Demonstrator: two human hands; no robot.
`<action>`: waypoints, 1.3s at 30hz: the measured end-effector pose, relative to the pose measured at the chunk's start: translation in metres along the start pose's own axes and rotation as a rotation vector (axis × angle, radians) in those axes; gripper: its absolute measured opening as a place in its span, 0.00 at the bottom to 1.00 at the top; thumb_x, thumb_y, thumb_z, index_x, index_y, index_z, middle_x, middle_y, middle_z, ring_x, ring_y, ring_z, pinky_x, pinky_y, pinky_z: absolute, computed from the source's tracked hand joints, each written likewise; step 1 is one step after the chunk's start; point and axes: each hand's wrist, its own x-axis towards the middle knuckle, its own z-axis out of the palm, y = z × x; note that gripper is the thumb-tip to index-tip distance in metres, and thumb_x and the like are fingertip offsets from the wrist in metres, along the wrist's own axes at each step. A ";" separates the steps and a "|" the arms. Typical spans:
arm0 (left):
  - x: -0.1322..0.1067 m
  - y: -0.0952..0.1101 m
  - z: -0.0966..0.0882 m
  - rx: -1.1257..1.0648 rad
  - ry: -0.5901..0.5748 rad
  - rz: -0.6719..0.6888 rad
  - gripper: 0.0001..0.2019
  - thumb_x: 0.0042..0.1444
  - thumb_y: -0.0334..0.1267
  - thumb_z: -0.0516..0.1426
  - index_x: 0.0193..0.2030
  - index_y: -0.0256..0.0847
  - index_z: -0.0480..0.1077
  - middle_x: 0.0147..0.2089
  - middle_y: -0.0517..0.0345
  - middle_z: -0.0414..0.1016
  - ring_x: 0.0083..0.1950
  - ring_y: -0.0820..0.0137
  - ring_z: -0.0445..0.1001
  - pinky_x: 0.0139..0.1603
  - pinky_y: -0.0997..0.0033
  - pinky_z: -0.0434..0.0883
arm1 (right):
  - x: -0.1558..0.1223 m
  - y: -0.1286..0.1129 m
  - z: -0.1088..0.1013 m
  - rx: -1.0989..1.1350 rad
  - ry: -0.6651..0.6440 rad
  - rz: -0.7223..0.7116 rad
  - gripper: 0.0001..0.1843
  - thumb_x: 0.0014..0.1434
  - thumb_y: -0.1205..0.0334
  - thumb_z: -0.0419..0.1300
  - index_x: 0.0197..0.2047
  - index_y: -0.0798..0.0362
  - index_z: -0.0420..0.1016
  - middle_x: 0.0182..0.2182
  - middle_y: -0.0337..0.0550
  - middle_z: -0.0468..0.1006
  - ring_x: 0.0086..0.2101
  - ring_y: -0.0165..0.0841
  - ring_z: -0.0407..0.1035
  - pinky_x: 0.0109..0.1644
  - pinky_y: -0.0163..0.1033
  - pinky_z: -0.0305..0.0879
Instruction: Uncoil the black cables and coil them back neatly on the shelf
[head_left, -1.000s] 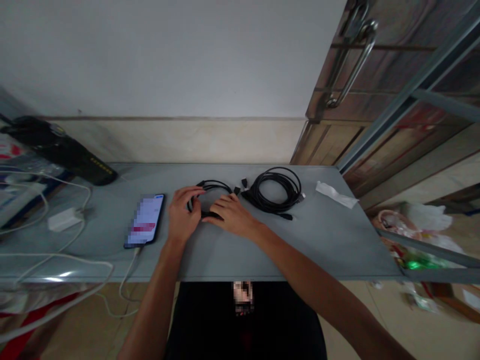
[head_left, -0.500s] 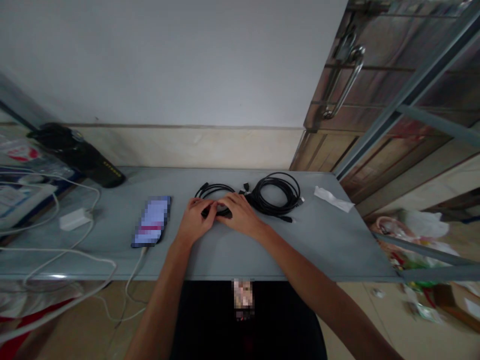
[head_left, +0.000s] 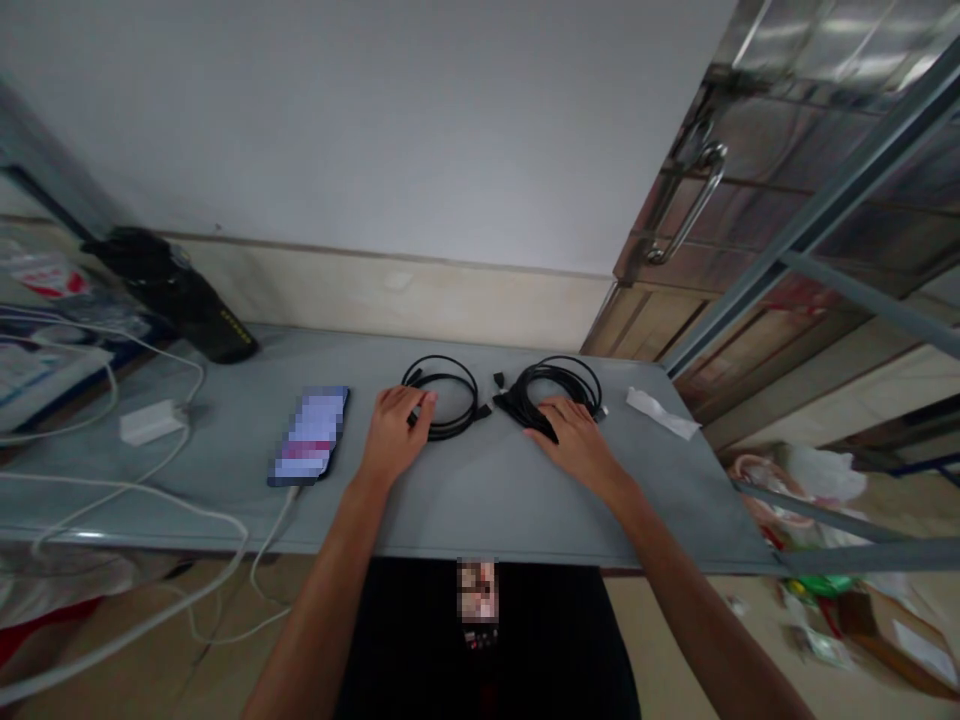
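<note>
Two black coiled cables lie on a grey table (head_left: 465, 500). My left hand (head_left: 394, 435) rests with its fingertips on the near left edge of the smaller coil (head_left: 448, 398); the fingers are bent loosely and grip nothing that I can see. My right hand (head_left: 574, 438) lies flat, fingers stretched, on the near edge of the thicker coil (head_left: 559, 388). The two coils lie side by side with their plug ends between them.
A phone (head_left: 311, 435) with a lit screen and a white lead lies left of my left hand. A white charger (head_left: 150, 422) and white cords sit at the far left, a black bottle-like object (head_left: 180, 295) at the back. A white paper scrap (head_left: 664, 413) lies near the right edge, by a metal door.
Both hands were together on the smaller coil. My right hand has moved right onto the thicker coil, and the smaller coil now lies open and flat with only my left fingertips on it.
</note>
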 end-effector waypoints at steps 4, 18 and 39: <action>-0.001 0.000 -0.002 -0.008 0.012 -0.016 0.18 0.80 0.47 0.51 0.40 0.45 0.75 0.40 0.51 0.85 0.47 0.57 0.81 0.60 0.52 0.70 | 0.005 -0.001 0.001 0.031 0.025 0.008 0.18 0.81 0.50 0.55 0.59 0.54 0.78 0.55 0.60 0.84 0.57 0.53 0.79 0.66 0.59 0.73; -0.002 0.001 -0.001 -0.064 -0.022 -0.030 0.18 0.79 0.48 0.52 0.41 0.44 0.76 0.40 0.50 0.86 0.47 0.57 0.81 0.60 0.51 0.71 | 0.033 0.011 -0.069 0.697 0.401 0.394 0.32 0.75 0.25 0.52 0.42 0.47 0.67 0.28 0.39 0.82 0.23 0.32 0.74 0.31 0.38 0.70; -0.097 0.187 -0.012 -1.099 -0.549 -0.312 0.50 0.59 0.45 0.78 0.82 0.58 0.59 0.68 0.45 0.80 0.56 0.59 0.84 0.60 0.54 0.79 | -0.022 -0.129 -0.187 1.387 0.880 0.329 0.20 0.75 0.43 0.66 0.40 0.46 0.68 0.30 0.31 0.68 0.20 0.24 0.55 0.25 0.35 0.54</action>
